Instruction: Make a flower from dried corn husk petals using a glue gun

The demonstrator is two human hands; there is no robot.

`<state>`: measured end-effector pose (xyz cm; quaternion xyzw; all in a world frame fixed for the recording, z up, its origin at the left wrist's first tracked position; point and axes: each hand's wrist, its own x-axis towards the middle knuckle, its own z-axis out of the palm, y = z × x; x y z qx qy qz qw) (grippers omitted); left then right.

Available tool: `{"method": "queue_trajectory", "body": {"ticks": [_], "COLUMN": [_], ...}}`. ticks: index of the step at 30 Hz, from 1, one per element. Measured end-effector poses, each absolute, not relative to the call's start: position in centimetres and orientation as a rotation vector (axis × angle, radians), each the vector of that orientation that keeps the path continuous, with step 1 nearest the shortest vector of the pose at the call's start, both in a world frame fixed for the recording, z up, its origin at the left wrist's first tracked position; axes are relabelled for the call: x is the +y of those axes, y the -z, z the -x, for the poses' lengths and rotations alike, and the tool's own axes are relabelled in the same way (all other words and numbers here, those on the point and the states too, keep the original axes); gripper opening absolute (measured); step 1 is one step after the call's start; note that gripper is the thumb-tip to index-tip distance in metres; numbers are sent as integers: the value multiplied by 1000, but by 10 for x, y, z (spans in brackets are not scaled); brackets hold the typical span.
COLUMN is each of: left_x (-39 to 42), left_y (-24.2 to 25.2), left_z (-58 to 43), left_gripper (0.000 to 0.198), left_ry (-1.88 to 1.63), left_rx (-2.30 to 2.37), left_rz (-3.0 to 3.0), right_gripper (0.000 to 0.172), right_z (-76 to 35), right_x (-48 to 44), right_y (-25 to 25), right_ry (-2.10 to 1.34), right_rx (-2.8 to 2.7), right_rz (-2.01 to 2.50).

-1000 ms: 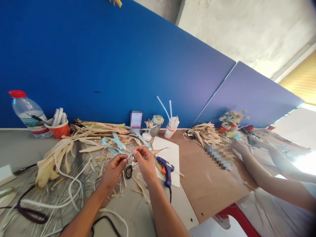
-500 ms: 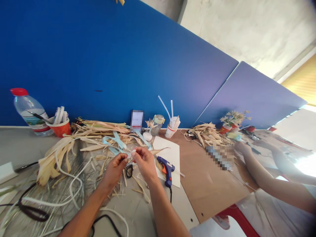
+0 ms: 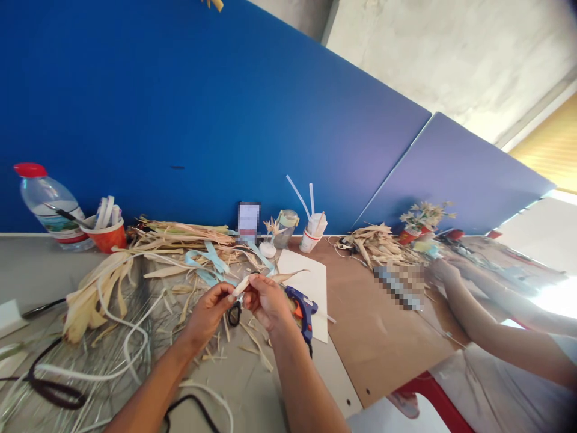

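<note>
Between my two hands is a small pale strip of corn husk (image 3: 241,285), pinched at both ends. My left hand (image 3: 210,310) grips its left end between thumb and fingers. The right end is in the closed fingers of my right hand (image 3: 269,302). Just below the fingertips lie black-handled scissors (image 3: 234,314), mostly covered. A blue glue gun (image 3: 306,311) rests right of my right hand, partly on a white sheet (image 3: 318,278). Light blue ribbon strips (image 3: 215,260) lie behind my hands, beside a heap of dried corn husks (image 3: 193,231).
At the back stand a water bottle (image 3: 54,207), a red cup (image 3: 110,238), a phone (image 3: 249,218) and a paper cup (image 3: 310,242) with glue sticks. White cable (image 3: 135,352) loops at left over thin clear strands. To the right, a co-worker's arms (image 3: 478,325) reach over the brown table.
The husk strip now shows more plainly between my fingertips, as my right hand has turned and its fingers have curled under. The view has shifted slightly.
</note>
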<state>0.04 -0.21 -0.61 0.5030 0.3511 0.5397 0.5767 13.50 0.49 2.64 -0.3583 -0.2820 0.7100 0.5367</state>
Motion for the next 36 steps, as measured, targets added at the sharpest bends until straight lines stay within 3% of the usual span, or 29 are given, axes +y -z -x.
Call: {"method": "queue_trajectory", "body": {"ticks": [9, 22, 30, 36], "left_x": [-6, 0, -3, -1], "left_y": [-1, 3, -1, 3], "left_z": [3, 8, 10, 10], "left_gripper": [19, 19, 18, 20], "left_ry": [-1199, -1182, -1137, -1179], "left_rx": [694, 885, 812, 906], "left_rz": [-1174, -1213, -1321, -1230], "right_gripper": [25, 22, 20, 25], "right_z": [-132, -129, -134, -134], "right_x": [6, -7, -5, -5], "right_y": [-23, -36, -35, -35], "right_ry": [-1860, -1512, -1804, -1707], "right_rx": [-621, -863, -658, -679], "right_rz": [820, 937, 801, 858]}}
